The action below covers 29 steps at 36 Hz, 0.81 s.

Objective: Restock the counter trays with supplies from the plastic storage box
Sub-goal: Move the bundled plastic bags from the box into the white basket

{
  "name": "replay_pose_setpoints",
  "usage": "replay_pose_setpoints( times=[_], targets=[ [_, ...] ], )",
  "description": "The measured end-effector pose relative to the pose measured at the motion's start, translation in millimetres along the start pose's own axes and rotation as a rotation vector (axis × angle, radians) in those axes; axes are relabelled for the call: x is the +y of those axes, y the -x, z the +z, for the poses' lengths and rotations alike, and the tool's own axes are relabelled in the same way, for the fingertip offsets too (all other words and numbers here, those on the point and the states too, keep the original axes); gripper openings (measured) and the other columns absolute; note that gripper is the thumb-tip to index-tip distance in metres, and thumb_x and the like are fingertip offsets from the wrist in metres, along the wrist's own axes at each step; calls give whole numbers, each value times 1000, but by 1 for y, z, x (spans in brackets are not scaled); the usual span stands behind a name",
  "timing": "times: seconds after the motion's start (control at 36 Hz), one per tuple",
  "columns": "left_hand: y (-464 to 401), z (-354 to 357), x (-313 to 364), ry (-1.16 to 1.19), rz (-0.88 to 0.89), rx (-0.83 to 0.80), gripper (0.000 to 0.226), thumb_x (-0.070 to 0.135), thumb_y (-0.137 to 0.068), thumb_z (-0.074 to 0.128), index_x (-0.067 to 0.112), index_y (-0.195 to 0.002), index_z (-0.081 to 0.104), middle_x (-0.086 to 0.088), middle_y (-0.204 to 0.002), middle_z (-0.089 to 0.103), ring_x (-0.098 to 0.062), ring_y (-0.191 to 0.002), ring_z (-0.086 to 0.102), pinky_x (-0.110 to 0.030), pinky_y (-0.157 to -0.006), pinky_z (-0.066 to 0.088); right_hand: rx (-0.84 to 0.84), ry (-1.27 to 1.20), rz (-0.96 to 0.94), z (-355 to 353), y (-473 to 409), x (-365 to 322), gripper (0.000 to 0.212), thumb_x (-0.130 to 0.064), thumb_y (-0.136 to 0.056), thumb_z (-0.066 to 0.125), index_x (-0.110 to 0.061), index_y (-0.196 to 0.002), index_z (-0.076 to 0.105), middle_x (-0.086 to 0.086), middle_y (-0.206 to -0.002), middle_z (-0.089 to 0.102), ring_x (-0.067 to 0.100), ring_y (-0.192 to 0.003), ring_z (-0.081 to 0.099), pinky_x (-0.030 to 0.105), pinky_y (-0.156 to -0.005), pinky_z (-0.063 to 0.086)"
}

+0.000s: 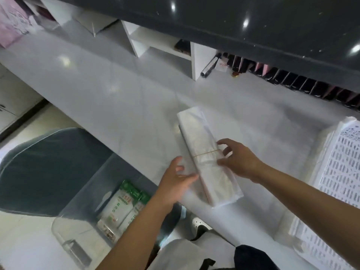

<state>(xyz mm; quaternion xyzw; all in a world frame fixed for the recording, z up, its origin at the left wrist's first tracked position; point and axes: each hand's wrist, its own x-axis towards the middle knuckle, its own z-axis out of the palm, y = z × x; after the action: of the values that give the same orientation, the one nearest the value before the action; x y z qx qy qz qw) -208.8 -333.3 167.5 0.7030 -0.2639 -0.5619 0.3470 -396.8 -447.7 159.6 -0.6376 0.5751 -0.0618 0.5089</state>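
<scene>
Glossy white counter under dark shelf; loose-spread fingers of both hands flanking banded bag bundle.

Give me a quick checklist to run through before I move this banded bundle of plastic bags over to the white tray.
1. Bundle of clear plastic bags lies flat on the white counter: ok.
2. Rubber band sits around the bundle: ok.
3. Right hand has its fingers on the bundle's right edge at the band: ok; firm grip: cannot tell.
4. Left hand touches the left edge with straight fingers, no grip: not ok for lifting.
5. White perforated tray within view on the right: ok; room inside: cannot tell.
6. Clear storage box below the counter holds green-labelled packets: ok.
</scene>
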Motion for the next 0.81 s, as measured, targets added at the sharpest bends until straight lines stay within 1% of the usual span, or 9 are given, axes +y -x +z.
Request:
replay_pose_setpoints(
  times=[0.11, 0.19, 0.25, 0.31, 0.36, 0.5, 0.56, 0.69, 0.81],
  targets=[
    [-23, -8, 15, 168, -67, 5, 68, 17, -90, 73, 17, -149, 38, -10, -124, 62, -26, -106, 68, -35, -87, 60, 14, 74, -9, 1, 0, 3, 61, -31, -77, 76, -36, -132, 50, -7, -104, 59, 17, -88, 62, 31, -75, 50],
    [-40, -4, 26, 196, -134, -20, 66, 18, -90, 73, 16, -148, 40, -13, -127, 64, -27, -108, 69, -47, -90, 59, 10, 113, -4, -3, -3, 1, 76, -34, -73, 80, -34, -140, 44, -4, -116, 58, 20, -96, 62, 34, -85, 50],
    [-47, 4, 32, 210, -165, -55, 50, 15, -90, 72, 15, -136, 53, -12, -124, 69, -29, -105, 71, -47, -82, 62, -28, 36, 32, -6, -5, 1, 83, -29, -71, 83, -30, -143, 43, -2, -118, 57, 22, -100, 61, 38, -91, 52],
    [-52, 9, 35, 185, -173, -53, 31, 12, -88, 72, 18, -117, 63, -11, -116, 72, -27, -97, 74, -39, -68, 63, -76, -96, 78, -9, -6, 0, 83, -18, -70, 85, -23, -143, 45, 0, -114, 58, 24, -97, 62, 40, -87, 56],
    [-54, 11, 37, 149, -181, -61, 27, 12, -86, 74, 18, -111, 66, -10, -110, 75, -26, -92, 75, -36, -63, 62, -113, -198, 119, -10, -6, -2, 79, -10, -70, 85, -19, -140, 48, 5, -111, 60, 25, -92, 65, 36, -74, 59],
    [-46, 6, 42, 125, -271, -192, 34, 15, -80, 80, 10, -113, 70, -9, -93, 79, -24, -77, 77, -43, -76, 63, -239, -425, 201, -9, 8, -1, 71, 0, -73, 79, -18, -137, 52, 13, -118, 67, 34, -95, 71, 45, -81, 61],
    [-40, 2, 40, 122, -256, -241, 38, 17, -81, 79, 9, -117, 69, -6, -90, 79, -20, -73, 76, -39, -74, 60, -272, -508, 199, -8, 21, 3, 69, 1, -75, 77, -16, -137, 51, 14, -114, 71, 33, -93, 73, 42, -78, 60],
    [-15, -7, 35, 128, -152, -336, 52, 25, -76, 78, 13, -126, 65, -12, -120, 73, -30, -107, 70, -41, -87, 59, -272, -683, 143, -4, 59, 10, 62, 1, -79, 75, -19, -133, 54, 9, -109, 75, 31, -99, 72, 39, -83, 59],
    [10, -10, 38, 146, -22, -388, 55, 22, -76, 78, 15, -129, 65, -12, -124, 71, -34, -112, 68, -46, -93, 56, -214, -751, 43, -3, 95, 7, 55, -15, -79, 78, -23, -130, 58, 5, -112, 74, 24, -102, 70, 36, -86, 56]
  ],
)
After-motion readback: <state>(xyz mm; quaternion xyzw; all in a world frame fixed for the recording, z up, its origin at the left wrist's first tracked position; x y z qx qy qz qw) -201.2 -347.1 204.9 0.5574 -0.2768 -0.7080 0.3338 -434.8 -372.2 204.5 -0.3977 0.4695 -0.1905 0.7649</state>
